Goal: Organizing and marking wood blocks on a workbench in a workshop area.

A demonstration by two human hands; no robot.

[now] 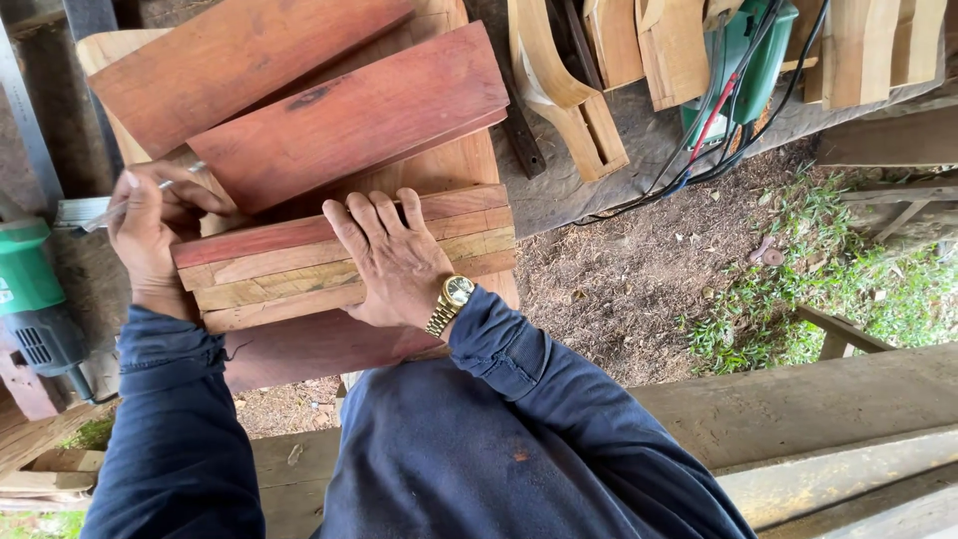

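Right hand (394, 262) lies flat on the bundled boards (299, 271); left hand (150, 235) at their left end — loose planks (329, 110) behind; power tool (35, 299) further left.

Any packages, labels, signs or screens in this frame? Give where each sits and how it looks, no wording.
Label: small pale sticker on the green power tool at the left edge, partly cut off, print too small to tell.
No packages, signs or screens show.
The watch on the right hand has a round gold dial.
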